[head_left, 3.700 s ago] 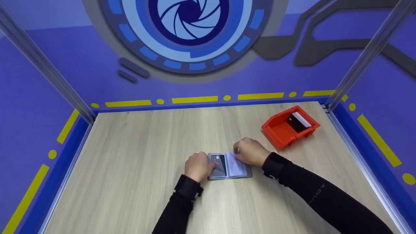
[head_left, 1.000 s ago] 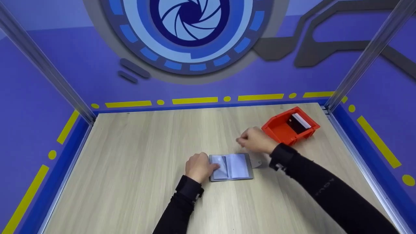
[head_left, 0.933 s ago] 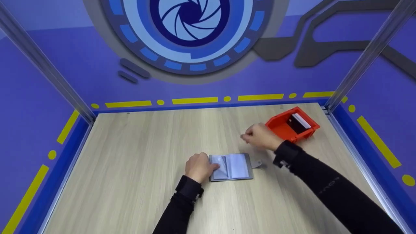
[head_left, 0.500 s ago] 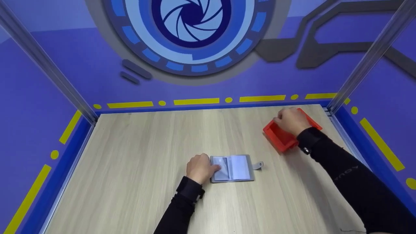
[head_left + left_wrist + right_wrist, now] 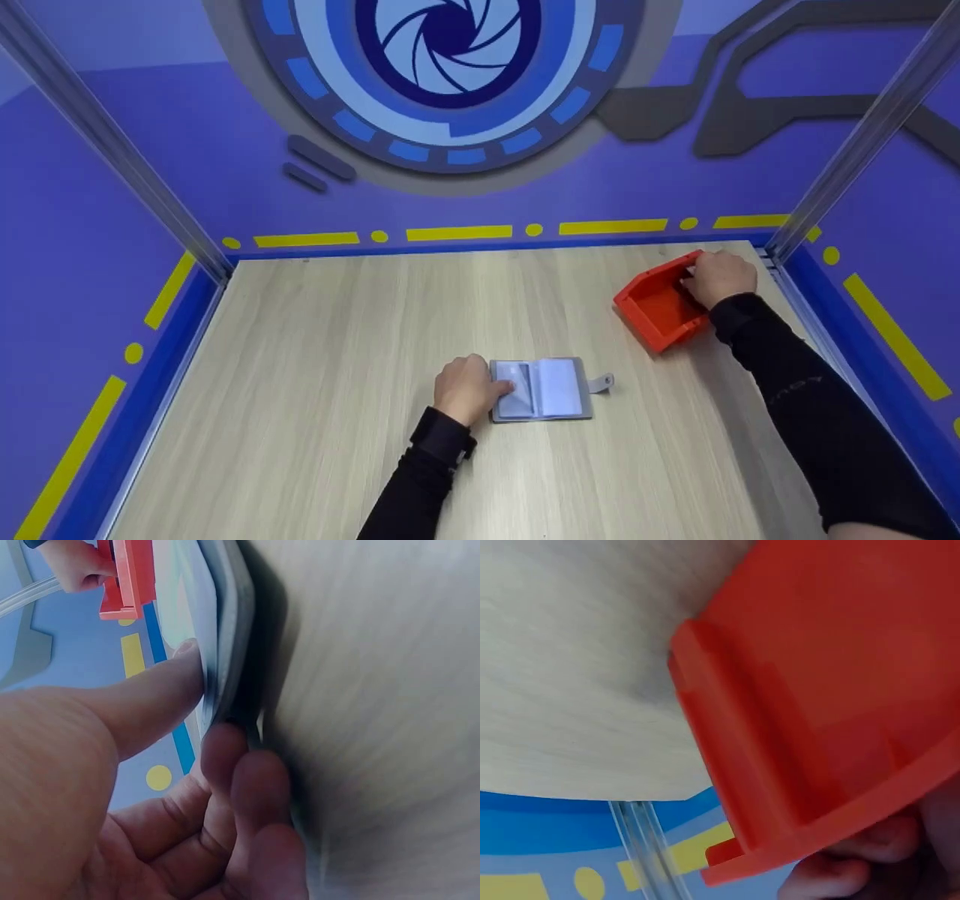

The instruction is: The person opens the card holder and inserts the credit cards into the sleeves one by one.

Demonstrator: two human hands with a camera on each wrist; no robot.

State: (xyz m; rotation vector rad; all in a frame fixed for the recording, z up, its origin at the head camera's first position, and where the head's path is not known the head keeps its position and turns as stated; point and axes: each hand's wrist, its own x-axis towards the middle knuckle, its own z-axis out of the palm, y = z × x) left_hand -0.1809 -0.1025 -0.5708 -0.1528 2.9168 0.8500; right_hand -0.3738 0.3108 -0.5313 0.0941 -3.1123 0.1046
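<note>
The left hand grips the left edge of a grey card holder, thumb on the upper page and fingers curled under the cover, as the left wrist view confirms. The right hand is at the far right end of a red bin, its fingers reaching inside the rim; they are largely hidden, so whether they hold anything cannot be told. The card holder lies spread on the table, near its middle, with plastic sleeves showing on both pages and a short strap extending from the right cover. The bin sits to the right of the card holder and farther from the person, well apart from it, set at an angle near the table's far right corner. Black sleeves cover both forearms, with a black band at each wrist. Beyond the wood-grain table stands a blue-purple wall bearing yellow dashes and dots, flanked by metal posts.
</note>
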